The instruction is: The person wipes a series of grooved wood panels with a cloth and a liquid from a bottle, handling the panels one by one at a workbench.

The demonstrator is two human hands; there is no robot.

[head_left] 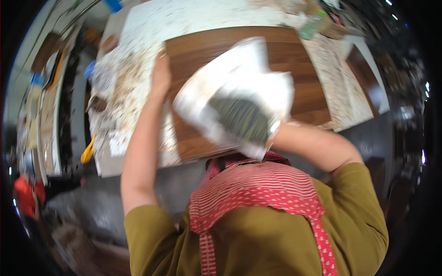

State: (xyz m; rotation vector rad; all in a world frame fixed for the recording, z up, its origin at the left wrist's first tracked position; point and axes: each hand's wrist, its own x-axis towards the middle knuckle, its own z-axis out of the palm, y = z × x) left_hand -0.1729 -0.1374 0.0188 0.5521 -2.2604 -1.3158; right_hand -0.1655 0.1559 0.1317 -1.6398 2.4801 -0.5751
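A brown wooden board (304, 69) lies on a white speckled worktop (184, 18). My left hand (160, 76) holds the board's left edge near its far corner, fingers pointing away from me. My right hand is hidden behind a crumpled white cloth (258, 87) with a dark greenish patch (241, 118); only the wrist (284, 129) shows. The cloth is blurred and sits over the middle of the board. My olive sleeves and a red-and-white apron (258, 188) fill the lower part of the view.
Crumbs and scraps cover the worktop (124, 83) left of the board. A yellow tool (87, 152) lies at its left edge, and a blue object (90, 70) is farther back. A greenish container (311, 26) stands at the far right. A person in red (27, 195) is at far left.
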